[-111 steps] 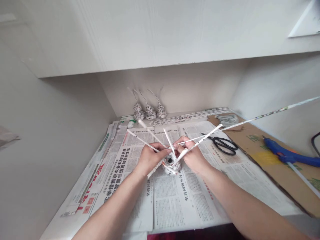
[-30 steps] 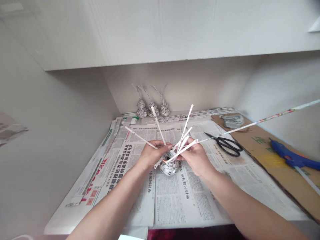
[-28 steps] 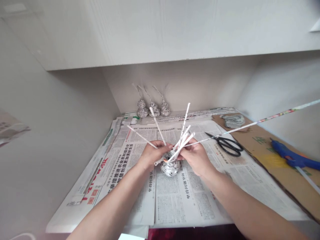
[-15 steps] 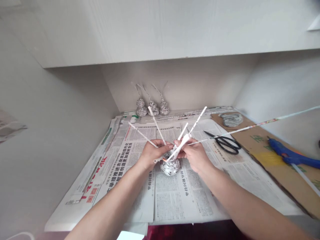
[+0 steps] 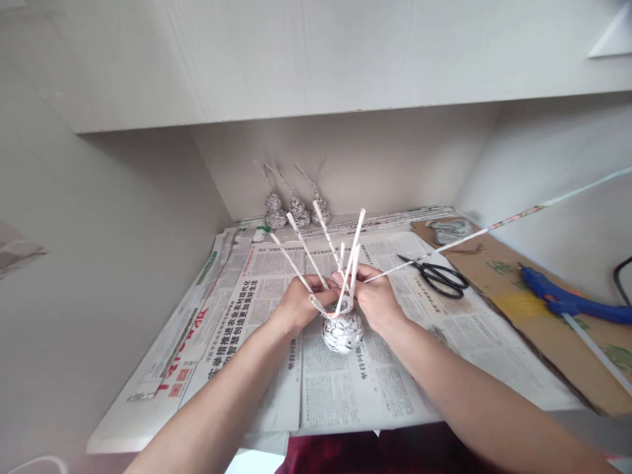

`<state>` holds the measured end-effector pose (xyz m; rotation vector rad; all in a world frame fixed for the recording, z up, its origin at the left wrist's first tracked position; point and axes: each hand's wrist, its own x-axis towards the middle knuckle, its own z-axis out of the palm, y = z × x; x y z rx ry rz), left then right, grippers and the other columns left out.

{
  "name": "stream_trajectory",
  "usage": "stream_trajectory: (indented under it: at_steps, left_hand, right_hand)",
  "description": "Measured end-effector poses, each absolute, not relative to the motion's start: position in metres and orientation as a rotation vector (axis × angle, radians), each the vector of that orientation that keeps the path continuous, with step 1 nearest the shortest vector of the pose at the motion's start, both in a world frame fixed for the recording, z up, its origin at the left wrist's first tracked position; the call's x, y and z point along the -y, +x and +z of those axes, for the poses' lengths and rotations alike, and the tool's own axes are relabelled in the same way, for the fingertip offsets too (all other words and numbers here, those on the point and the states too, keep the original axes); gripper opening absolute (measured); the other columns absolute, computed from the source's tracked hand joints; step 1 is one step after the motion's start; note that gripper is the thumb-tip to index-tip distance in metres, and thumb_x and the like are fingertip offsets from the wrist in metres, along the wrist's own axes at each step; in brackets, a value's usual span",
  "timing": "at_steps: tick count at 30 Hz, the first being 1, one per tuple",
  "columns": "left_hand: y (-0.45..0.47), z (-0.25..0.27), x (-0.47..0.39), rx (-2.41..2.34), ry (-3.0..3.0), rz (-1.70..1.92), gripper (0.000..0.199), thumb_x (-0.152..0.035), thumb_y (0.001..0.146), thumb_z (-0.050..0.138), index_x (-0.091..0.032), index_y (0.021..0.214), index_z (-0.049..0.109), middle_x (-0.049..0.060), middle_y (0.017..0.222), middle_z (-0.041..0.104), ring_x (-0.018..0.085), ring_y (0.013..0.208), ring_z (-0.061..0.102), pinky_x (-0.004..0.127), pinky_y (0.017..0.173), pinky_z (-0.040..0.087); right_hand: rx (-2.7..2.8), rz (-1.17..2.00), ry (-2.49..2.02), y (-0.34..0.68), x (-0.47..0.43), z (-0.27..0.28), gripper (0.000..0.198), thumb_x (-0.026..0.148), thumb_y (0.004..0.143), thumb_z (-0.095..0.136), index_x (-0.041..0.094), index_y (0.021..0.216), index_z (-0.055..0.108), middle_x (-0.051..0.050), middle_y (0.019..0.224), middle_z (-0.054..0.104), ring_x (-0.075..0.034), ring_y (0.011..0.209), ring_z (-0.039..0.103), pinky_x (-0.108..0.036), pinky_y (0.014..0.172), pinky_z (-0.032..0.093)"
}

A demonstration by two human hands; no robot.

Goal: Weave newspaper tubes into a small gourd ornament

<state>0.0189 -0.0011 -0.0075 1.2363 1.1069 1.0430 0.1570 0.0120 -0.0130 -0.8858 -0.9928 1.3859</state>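
Observation:
A small round woven ball of rolled newspaper (image 5: pixel 342 332) sits at the middle of the newspaper-covered table, with several white paper sticks (image 5: pixel 302 246) standing up from its top. My left hand (image 5: pixel 302 303) is closed on the left side of the weave, its fingertips around the bases of the sticks. My right hand (image 5: pixel 373 296) pinches a long paper strip (image 5: pixel 474 234) at the ball's upper right; the strip runs far out to the right. Fingertips of both hands are partly hidden behind the sticks.
Black scissors (image 5: pixel 442 279) lie right of my hands. A blue glue gun (image 5: pixel 563 296) and a grey bundle (image 5: pixel 449 230) rest on cardboard (image 5: pixel 518 322). Three gourd-shaped woven pieces (image 5: pixel 299 212) stand at the back near long paper rolls (image 5: pixel 385 222). A cabinet panel (image 5: pixel 316 66) overhangs the table.
Several sticks now stand more upright, and one that leaned over the ball's front has swung up. My right hand has shifted slightly inward with the strip. The view has moved a little.

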Motion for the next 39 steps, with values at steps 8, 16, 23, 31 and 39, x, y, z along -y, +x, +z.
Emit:
stream_trajectory:
  at_steps: [8,16,23,31,39]
  left_hand:
    - [0.020,0.002,0.003,-1.311,1.380,1.344,0.017,-0.032,0.069,0.069,-0.015,0.074,0.068,0.001,0.066,0.066,0.012,0.058,0.057,0.023,0.058,0.044]
    - [0.023,0.004,0.003,-1.343,1.388,1.391,0.013,-0.027,0.071,0.066,-0.015,0.074,0.068,0.001,0.067,0.066,0.013,0.060,0.057,0.024,0.060,0.044]
    - [0.026,-0.008,-0.002,-1.294,1.371,1.358,0.019,-0.032,0.068,0.070,-0.015,0.074,0.066,0.001,0.067,0.064,0.012,0.059,0.057,0.022,0.055,0.042]
    - [-0.011,0.019,-0.002,-0.833,1.257,0.921,0.055,-0.020,0.064,0.076,-0.017,0.117,0.061,0.014,0.117,0.062,0.021,0.091,0.063,0.030,0.072,0.052]
    - [-0.010,0.016,-0.003,-0.900,1.220,0.889,0.056,-0.026,0.066,0.076,-0.016,0.119,0.059,0.015,0.112,0.062,0.020,0.084,0.065,0.033,0.070,0.054]
  right_hand:
    - [0.972,1.298,-0.990,0.165,-0.018,-0.014,0.033,0.044,0.070,0.072,0.021,0.093,0.066,0.000,0.075,0.064,-0.013,0.063,0.055,-0.023,0.051,0.040]
    - [0.979,1.531,-1.008,0.166,-0.020,-0.028,0.025,0.038,0.067,0.075,0.017,0.076,0.068,0.002,0.059,0.058,-0.008,0.049,0.044,-0.021,0.044,0.031]
    - [0.883,1.546,-1.020,0.162,-0.019,-0.027,0.027,0.037,0.058,0.081,0.015,0.065,0.066,0.002,0.050,0.056,-0.011,0.044,0.049,-0.027,0.046,0.041]
    - [0.859,1.553,-1.039,0.167,-0.027,-0.031,0.030,0.038,0.057,0.081,0.015,0.056,0.061,0.002,0.045,0.055,-0.010,0.038,0.046,-0.027,0.042,0.039]
    - [0.853,1.598,-1.062,0.168,-0.021,-0.018,0.030,0.034,0.053,0.083,0.015,0.057,0.061,0.002,0.045,0.057,-0.012,0.038,0.049,-0.027,0.040,0.039]
